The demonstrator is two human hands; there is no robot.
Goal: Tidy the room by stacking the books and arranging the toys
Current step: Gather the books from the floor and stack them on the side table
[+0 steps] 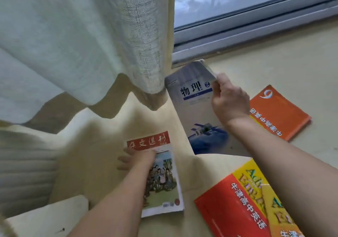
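Note:
My right hand (226, 97) grips the far right edge of a grey-blue physics book (197, 112), which is tilted above the cream floor near the curtain. My left hand (139, 158) lies on a book with a red title band and a picture of people (164, 178), fingers curled at its left edge. An orange book (278, 112) lies flat to the right, partly behind my right wrist. A red and yellow book (243, 209) lies at the lower right, partly under my right forearm.
A pale green curtain (82, 41) hangs at the left and centre, its hem just above the floor beside the physics book. A window with a grey sliding track (256, 26) runs along the back right. A cream cushion (45, 218) sits at the lower left.

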